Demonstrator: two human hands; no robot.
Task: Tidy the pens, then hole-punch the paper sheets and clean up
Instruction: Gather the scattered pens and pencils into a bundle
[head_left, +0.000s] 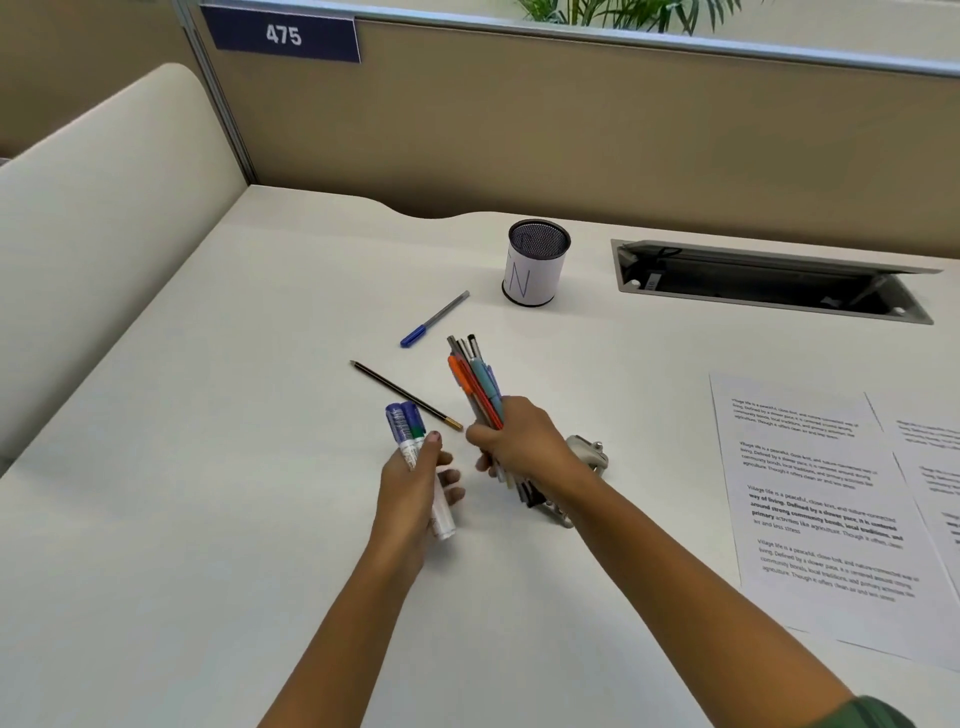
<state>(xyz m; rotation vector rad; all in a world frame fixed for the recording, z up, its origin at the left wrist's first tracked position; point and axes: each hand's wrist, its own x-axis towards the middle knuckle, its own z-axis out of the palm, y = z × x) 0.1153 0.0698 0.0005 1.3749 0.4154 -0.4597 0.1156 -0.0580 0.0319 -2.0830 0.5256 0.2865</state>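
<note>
A mixed bundle of slim pens (480, 387), orange, teal, grey and black, stands nearly upright in the right hand (519, 441), whose fingers are clamped around the middle of the bundle, probably so the lot can go into a holder in one move. Just at its nine o'clock, the left hand (415, 483) is closed on a few thick white markers with blue and green caps (408, 431), caps pointing away from the person. Two strays lie on the white tabletop (208, 467): a black pencil with a gold end (405, 396) at eleven o'clock from the left hand, and a blue-capped grey pen (434, 319) farther out toward twelve. Beyond that, at one o'clock, waits the black mesh pen cup wrapped in white paper (535, 262), apparently empty. A silver metal hole punch (587, 452) sits partly hidden behind the right wrist, and printed paper sheets (815, 493) lie at three o'clock, untouched; punching seems to come later.
</note>
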